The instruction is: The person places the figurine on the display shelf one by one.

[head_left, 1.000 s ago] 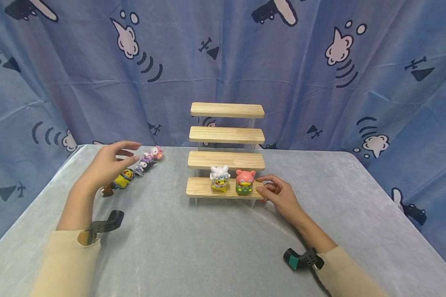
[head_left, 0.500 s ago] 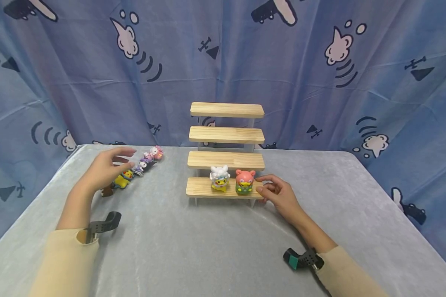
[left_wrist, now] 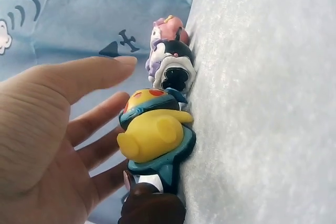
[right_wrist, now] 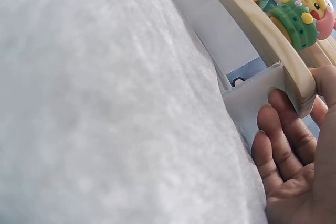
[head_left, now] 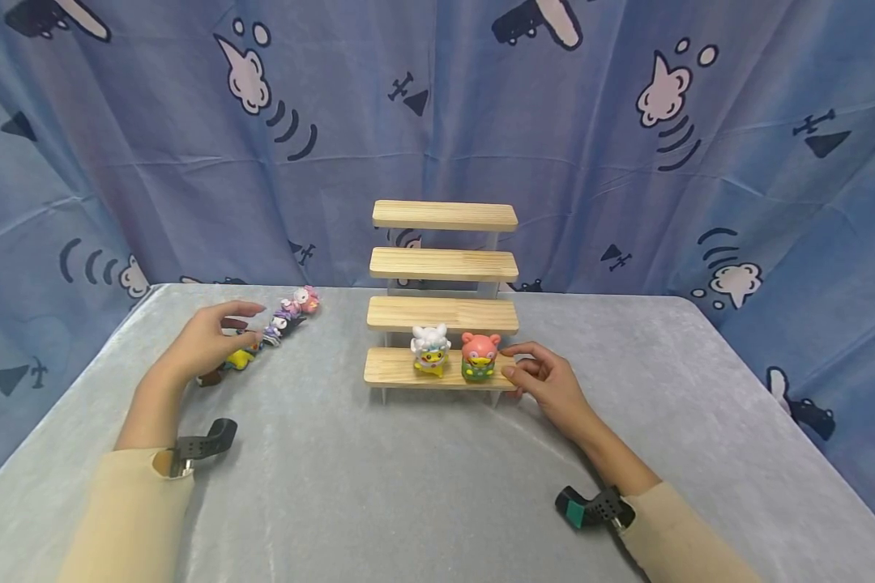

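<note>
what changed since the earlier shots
The left hand lowered toward the blue-and-yellow Pikachu figurine, hiding more of it in the head view; nothing was visibly grasped or released. The right hand stayed at the right end of the bottom shelf; the white-hooded figurine and pink-hooded figurine stayed put.

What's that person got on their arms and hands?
The left sleeve and right sleeve are plain cream. The left wrist gadget is black and bent; the right wrist gadget is too, with a green patch. The left hand and right hand wear no gloves.
</note>
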A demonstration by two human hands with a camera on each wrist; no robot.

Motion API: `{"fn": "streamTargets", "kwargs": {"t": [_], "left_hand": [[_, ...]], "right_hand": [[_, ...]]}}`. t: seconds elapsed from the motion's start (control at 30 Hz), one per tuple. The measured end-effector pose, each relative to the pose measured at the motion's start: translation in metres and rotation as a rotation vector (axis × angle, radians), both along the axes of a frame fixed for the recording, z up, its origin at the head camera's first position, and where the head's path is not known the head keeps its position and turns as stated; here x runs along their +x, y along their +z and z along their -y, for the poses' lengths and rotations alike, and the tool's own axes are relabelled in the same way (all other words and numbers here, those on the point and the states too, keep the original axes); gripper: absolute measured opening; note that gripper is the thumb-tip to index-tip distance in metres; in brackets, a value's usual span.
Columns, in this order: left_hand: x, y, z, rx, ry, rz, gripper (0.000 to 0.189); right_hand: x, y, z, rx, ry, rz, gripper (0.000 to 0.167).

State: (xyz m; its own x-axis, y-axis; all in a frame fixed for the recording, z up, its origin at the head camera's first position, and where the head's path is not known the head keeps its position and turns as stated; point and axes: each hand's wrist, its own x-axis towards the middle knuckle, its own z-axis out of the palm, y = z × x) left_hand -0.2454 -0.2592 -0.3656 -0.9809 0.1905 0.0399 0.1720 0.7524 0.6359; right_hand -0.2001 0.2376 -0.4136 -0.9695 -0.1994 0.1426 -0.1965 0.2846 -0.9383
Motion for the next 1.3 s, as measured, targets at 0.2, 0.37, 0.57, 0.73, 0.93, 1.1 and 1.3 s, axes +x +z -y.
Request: {"fn": "streamTargets", "kwargs": {"t": [0.2, 0.37, 0.57, 0.73, 0.93, 1.1, 1.3], "left_hand": [[0.0, -0.005, 0.005, -0.026, -0.015, 0.005, 0.057], [0.001, -0.009, 0.007, -0.034, -0.018, 0.014, 0.056], [0.0, -0.012, 0.011, -0.031, -0.034, 0.018, 0.06], [0.0, -0.014, 0.011, -0.028, -0.042, 0.0, 0.059], [0.001, -0.014, 0.009, -0.066, -0.022, 0.0, 0.052], [0.001, -0.012, 0.009, -0.087, -0.013, 0.015, 0.053], [0.001, -0.012, 0.008, -0.095, 0.0, 0.017, 0.052]], "right_hand": [[0.0, 0.001, 0.0, 0.001, 0.001, -0.001, 0.034], [0.001, 0.002, 0.001, -0.004, 0.0, 0.006, 0.034], [0.001, 0.002, 0.002, -0.011, 0.004, 0.005, 0.034], [0.001, 0.002, 0.001, -0.012, 0.003, 0.002, 0.034], [0.0, 0.001, 0.001, -0.012, -0.005, 0.007, 0.033], [-0.001, 0.0, 0.001, -0.015, -0.001, 0.002, 0.033], [0.0, 0.0, 0.0, -0.017, 0.009, -0.002, 0.034]]}}
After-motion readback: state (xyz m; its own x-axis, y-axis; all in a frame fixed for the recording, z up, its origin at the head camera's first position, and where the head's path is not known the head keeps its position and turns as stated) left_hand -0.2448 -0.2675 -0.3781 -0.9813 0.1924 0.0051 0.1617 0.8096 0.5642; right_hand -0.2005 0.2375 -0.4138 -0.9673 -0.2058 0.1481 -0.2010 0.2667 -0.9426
